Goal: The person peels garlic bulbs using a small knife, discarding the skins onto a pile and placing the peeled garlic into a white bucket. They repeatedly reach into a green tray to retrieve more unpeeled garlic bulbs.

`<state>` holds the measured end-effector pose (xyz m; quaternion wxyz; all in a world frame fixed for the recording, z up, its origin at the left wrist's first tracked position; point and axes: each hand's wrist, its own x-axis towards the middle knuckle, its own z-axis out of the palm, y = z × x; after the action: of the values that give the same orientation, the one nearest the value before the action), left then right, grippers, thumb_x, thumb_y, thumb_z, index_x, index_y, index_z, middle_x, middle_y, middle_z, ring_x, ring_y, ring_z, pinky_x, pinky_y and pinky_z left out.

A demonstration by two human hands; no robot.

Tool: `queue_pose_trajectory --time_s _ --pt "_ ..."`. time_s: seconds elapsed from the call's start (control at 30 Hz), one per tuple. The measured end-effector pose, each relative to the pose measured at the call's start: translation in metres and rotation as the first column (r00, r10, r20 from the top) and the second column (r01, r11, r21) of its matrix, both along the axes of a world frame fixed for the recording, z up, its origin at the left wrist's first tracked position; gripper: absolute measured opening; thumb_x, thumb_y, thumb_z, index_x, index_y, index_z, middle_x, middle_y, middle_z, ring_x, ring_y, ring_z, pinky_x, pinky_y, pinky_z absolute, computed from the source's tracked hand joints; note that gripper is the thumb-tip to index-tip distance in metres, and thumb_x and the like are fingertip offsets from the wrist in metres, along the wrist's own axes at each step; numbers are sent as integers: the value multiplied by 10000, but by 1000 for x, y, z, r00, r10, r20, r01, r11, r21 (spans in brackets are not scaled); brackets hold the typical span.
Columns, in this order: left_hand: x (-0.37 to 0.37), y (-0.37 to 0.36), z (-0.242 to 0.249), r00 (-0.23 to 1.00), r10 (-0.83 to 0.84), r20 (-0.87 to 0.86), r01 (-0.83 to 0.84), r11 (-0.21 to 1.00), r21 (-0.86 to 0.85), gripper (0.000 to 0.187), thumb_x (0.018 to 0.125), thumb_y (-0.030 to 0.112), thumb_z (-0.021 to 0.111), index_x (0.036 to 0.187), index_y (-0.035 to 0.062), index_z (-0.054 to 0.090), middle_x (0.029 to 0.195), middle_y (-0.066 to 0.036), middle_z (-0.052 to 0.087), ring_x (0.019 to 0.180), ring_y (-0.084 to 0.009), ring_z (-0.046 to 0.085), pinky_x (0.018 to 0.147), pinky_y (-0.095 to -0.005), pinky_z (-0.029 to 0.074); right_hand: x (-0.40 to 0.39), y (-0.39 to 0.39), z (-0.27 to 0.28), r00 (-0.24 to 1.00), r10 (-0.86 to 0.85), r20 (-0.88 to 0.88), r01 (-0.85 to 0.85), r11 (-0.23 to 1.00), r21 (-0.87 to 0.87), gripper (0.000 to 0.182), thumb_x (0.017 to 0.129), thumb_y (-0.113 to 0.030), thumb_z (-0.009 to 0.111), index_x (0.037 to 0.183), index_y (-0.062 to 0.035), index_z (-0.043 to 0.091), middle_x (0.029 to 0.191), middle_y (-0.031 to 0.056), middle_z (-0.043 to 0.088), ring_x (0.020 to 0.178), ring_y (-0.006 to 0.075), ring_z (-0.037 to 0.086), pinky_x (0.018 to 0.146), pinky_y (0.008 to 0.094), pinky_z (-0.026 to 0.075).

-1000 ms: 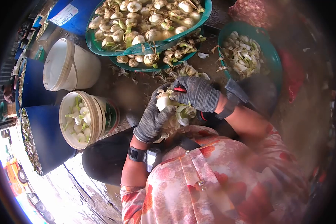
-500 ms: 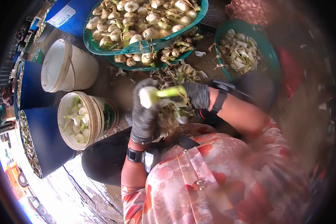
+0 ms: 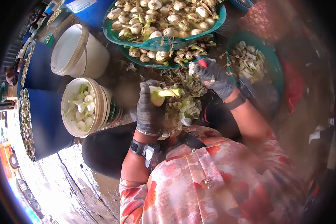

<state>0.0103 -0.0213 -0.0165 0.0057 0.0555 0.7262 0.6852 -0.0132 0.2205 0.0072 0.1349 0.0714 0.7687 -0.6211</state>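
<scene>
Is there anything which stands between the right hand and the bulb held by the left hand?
Nothing visible blocks the space between the right hand and the bulb; leafy peelings lie below this gap.

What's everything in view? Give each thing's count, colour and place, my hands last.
Held bulb: one, white, green-stemmed, centre
Tool: one, red, right of centre
Peelings: uncountable, pale green, ground mid-frame
Bulb tubs: two, green, top centre
Loose bulbs: many, whitish-brown, in those tubs
Peel tub: one, green, right
Buckets: two, white, left; nearer holds bulbs
Drums: three, blue, left and top left
Net sack: one, reddish, top right
Vehicle: one, orange, far left
Shirt: one, pink floral, bottom
Watch: one, black, lower centre
Left hand: one, grey-gloved, round held bulb
Right hand: one, grey-gloved, holding tool
</scene>
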Motion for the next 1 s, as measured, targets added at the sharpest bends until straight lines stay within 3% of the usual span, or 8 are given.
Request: queue_pose_trajectory --time_s 0.07,0.13,0.23,0.37,0.47,0.53,0.6,1.0 --pt "-5 2 -1 849 -226 478 -216 677 704 517 997 539 416 1140 68 572 1037 -87 625 963 -209 605 853 -373 524 12 -17 19 909 -62 -413 16 993 -114 358 869 -391 746 852 -55 626 761 -7 589 721 103 556 709 274 491" --pt "-1 0 4 818 -292 495 -224 631 742 497 990 519 439 1139 67 584 1047 -90 624 974 -216 601 868 -376 518 23 -24 42 886 -8 -463 -13 999 -42 284 841 -307 778 950 -75 655 874 25 644 768 138 609 727 291 511" --pt "1 2 5 768 -444 461 -165 559 813 410 929 363 588 1212 67 569 1102 -103 613 1037 -231 583 935 -382 488 27 -32 56 778 290 -556 17 876 482 280 786 -234 777 1045 -151 711 944 79 688 848 283 669 752 371 549" --pt "10 4 27 797 -504 333 98 651 753 611 848 192 698 1381 72 424 1168 -95 574 1042 -223 576 965 -349 473 32 -32 45 800 273 -534 83 832 549 237 782 -209 761 1012 -164 726 936 76 686 847 282 668 758 378 550" --pt "10 7 7 898 -378 226 255 864 433 611 878 203 699 1402 77 412 1139 -71 564 975 -183 573 903 -301 487 35 -30 46 712 428 -556 67 748 661 270 762 -216 761 1027 -180 726 958 79 678 843 279 666 761 394 547" --pt "12 5 14 823 -453 343 169 772 612 623 899 232 707 1414 72 398 1080 -51 568 894 -136 564 824 -266 491 38 -34 46 723 430 -541 59 741 669 248 766 -246 739 1007 -186 725 949 80 661 831 279 662 736 409 539" --pt "10 5 9 858 -432 276 294 855 427 651 898 287 717 1420 75 391 1035 -45 580 854 -121 566 783 -273 490 41 -38 50 777 495 -388 19 599 801 221 794 -282 707 995 -192 720 913 74 643 813 280 659 696 412 530" --pt "6 7 23 862 -505 46 501 862 75 780 816 294 789 1431 77 361 1343 -73 485 1225 -186 451 1051 -335 374 15 -33 21 966 166 -200 -19 813 583 193 823 -205 684 931 -47 660 859 187 666 833 386 643 726 417 515"
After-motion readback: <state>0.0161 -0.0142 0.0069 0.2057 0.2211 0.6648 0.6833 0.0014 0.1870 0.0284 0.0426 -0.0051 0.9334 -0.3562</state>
